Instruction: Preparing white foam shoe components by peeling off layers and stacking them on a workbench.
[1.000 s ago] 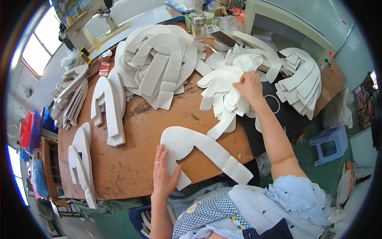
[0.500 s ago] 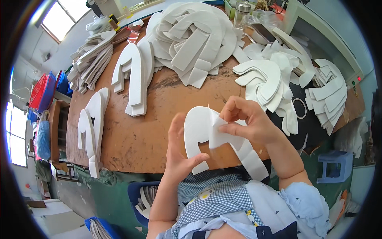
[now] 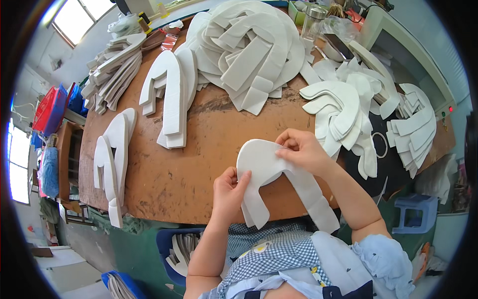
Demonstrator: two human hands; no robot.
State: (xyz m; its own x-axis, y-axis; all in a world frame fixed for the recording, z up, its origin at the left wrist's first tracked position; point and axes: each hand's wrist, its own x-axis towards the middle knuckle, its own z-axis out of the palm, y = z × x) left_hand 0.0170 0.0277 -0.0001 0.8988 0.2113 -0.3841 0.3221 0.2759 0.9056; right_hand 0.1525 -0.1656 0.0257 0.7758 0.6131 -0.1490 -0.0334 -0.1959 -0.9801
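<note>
A white, arch-shaped foam pad [image 3: 258, 160] is held up over the near edge of the brown table, its two legs pointing toward me. My left hand [image 3: 230, 193] grips its left edge, thumb on top and fingers underneath. At the top right of the arch, my right hand [image 3: 304, 152] pinches the edge between thumb and curled fingers. The pad seems to have more than one layer at its left leg. Beyond my right hand lies a loose heap of thin white curved pieces [image 3: 341, 107].
White foam arches form a big pile [image 3: 249, 55] at the back of the brown table [image 3: 214, 129]. Smaller stacks stand left [image 3: 115, 164] and far right [image 3: 416, 127]. A glass jar [image 3: 313, 20], a phone [image 3: 338, 47] and a white ring [image 3: 380, 144] lie right. A blue stool [image 3: 417, 212] stands on the floor.
The thin white flap that my right hand held raised over the pad now lies flat against it. My left hand has closed from a spread pose onto the pad's left edge.
</note>
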